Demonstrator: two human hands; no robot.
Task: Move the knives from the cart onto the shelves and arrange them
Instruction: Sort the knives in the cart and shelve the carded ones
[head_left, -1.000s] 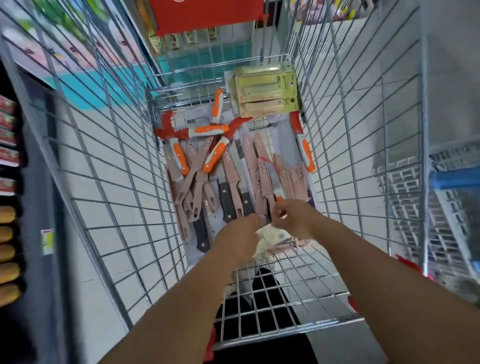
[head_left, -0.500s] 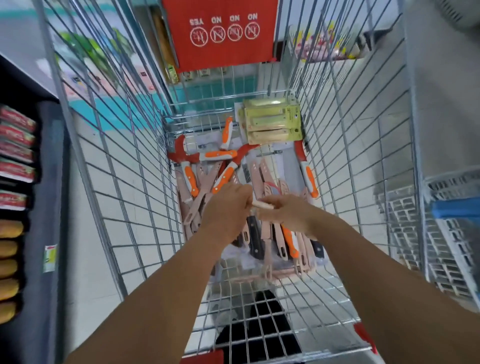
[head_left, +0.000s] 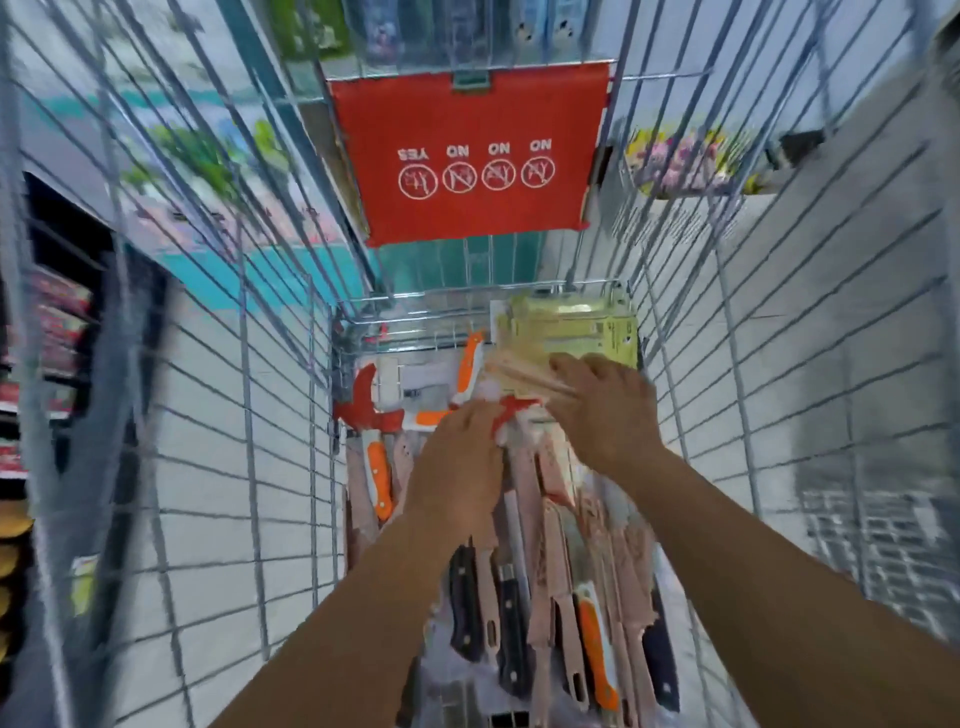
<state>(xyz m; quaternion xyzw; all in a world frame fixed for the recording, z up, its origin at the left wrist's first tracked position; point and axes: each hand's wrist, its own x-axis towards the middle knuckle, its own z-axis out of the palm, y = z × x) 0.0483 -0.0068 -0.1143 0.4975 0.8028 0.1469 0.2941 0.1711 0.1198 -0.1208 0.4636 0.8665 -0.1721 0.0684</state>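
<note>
Knives, pink-sheathed, black-handled and orange-handled (head_left: 550, 587), lie heaped on the floor of the silver wire shopping cart (head_left: 249, 467), from near edge to far end. Right hand (head_left: 605, 410) grips a bundle of pale pink knives (head_left: 524, 371), fingers curled round it, near the cart's far right corner, just above the yellow-green boxed knife set (head_left: 571, 327). Left hand (head_left: 460, 467) reaches beside it over a red-and-orange knife (head_left: 511, 405); blur, fingers cannot be told. Red sign (head_left: 467, 156) hangs on the cart's far wall.
</note>
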